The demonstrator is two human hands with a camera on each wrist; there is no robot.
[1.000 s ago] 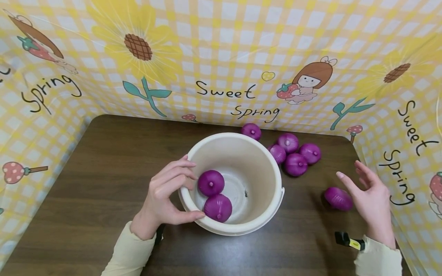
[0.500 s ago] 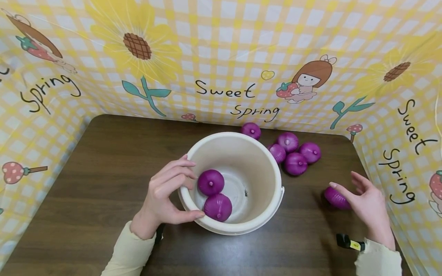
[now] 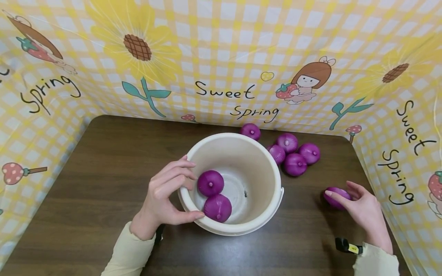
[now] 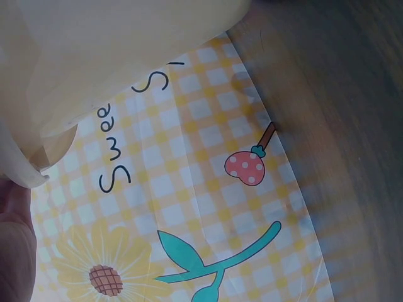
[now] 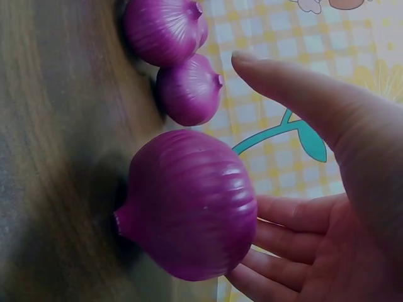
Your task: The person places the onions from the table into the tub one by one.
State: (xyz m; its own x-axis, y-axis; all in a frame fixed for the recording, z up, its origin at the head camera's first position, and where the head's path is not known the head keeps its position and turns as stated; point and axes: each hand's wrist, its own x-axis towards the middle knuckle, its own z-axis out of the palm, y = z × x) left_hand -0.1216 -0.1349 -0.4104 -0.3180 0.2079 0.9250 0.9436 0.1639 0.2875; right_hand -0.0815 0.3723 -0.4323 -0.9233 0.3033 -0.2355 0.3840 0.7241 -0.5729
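My left hand (image 3: 169, 193) grips the left rim of a cream-white bucket (image 3: 266, 214), thumb outside at the front and fingers over the edge. Two purple onions (image 3: 210, 183) lie inside it on the left. In the left wrist view the bucket's wall (image 4: 113, 56) fills the upper left. My right hand (image 3: 364, 209) is at a single red onion (image 3: 336, 197) lying on its side at the table's right. Seen from the right wrist, the fingers (image 5: 283, 239) reach behind this onion (image 5: 192, 204), while the thumb (image 5: 283, 82) stands apart from it.
Behind the bucket's right side sits a cluster of several onions (image 3: 296, 165), with one onion (image 3: 250, 132) a bit apart near the back edge. The bucket's handle (image 3: 282, 195) hangs at its right. A checked cloth (image 3: 221, 57) walls in the dark wooden table (image 3: 103, 184).
My right hand has come down and slightly left to the lone onion, its thumb now over it in the head view. The left hand and bucket stay put.
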